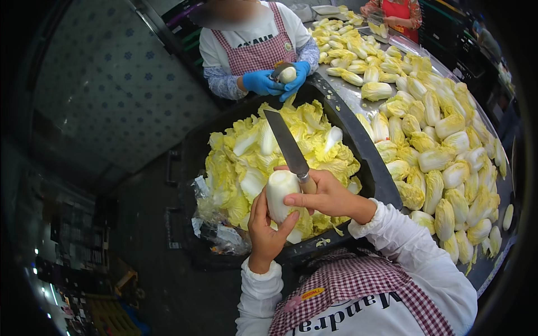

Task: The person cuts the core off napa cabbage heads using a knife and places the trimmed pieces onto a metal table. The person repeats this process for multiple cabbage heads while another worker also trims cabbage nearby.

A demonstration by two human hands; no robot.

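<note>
My left hand [269, 231] grips the lower part of a small napa cabbage [282, 196], its pale cut base facing up. In my right hand [325, 193] is the wooden handle of a knife [288, 145]; the broad steel blade points up and away, over the loose leaves. The right thumb also rests on the cabbage's side. Beneath both hands, yellow and white cabbage leaves [243, 168] fill a large black plastic bin [374, 176].
Many small cabbages [445, 151] lie heaped on a metal table [353, 90] at the right. Across the bin stands a co-worker in blue gloves [262, 82], holding a cabbage and a blade. Another person in a red apron [397, 19] is farther back. Crumpled clear plastic [214, 227] lies at the bin's left.
</note>
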